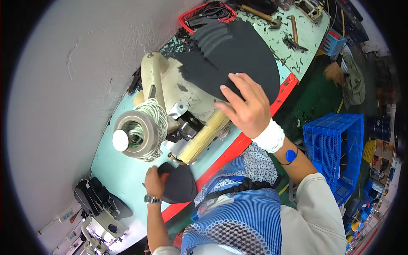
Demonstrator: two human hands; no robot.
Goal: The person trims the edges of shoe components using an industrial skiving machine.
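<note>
Dark cut piece in left hand — pinched edge.

Between my hands the cream machine blocks the straight way, its thread spool and tan roller jutting toward me. My right hand rests on the stack of dark pieces, which covers the surface ahead of it; beyond lie a red basket and scattered tools. My left hand, pinching a dark piece, has bare surface just beyond it, and a black bundle farther to its left.
</note>
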